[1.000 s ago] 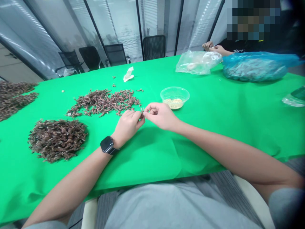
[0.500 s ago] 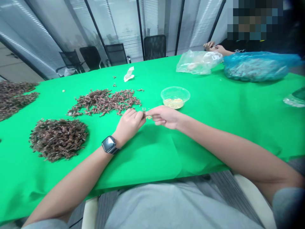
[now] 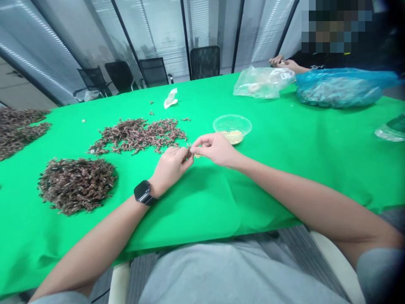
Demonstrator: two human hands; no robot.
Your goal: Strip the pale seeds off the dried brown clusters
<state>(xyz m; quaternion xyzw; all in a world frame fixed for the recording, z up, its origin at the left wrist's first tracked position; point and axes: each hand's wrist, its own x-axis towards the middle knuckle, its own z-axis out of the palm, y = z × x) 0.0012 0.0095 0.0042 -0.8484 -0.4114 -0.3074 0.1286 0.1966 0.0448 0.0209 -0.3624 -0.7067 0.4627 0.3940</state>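
My left hand [image 3: 171,166], with a dark watch [image 3: 145,192] at the wrist, pinches a small, dried, twisted brown piece [image 3: 189,147]. The fingertips of my right hand [image 3: 220,150] close on the same piece from the other side. Much of it is hidden by my fingers, and its exact kind is unclear. Under the fingertips lies a little heap of pale yellow bits [image 3: 198,156]. Just beyond my right hand stands a clear plastic bowl [image 3: 232,122] with similar yellow bits inside.
Spread brown pieces [image 3: 139,135] lie beyond my left hand, with a rounded pile [image 3: 77,185] nearer left and more piles [image 3: 22,131] at the far left. Crumpled tissue [image 3: 171,98], a clear bag [image 3: 264,82] and a blue bag [image 3: 341,88] sit farther back. Another person's hands [image 3: 283,63] are behind the bags.
My right hand has lifted slightly, its index finger now arched and its fingertips meeting the brown piece. My left hand stays almost in place, the wrist turned a little.
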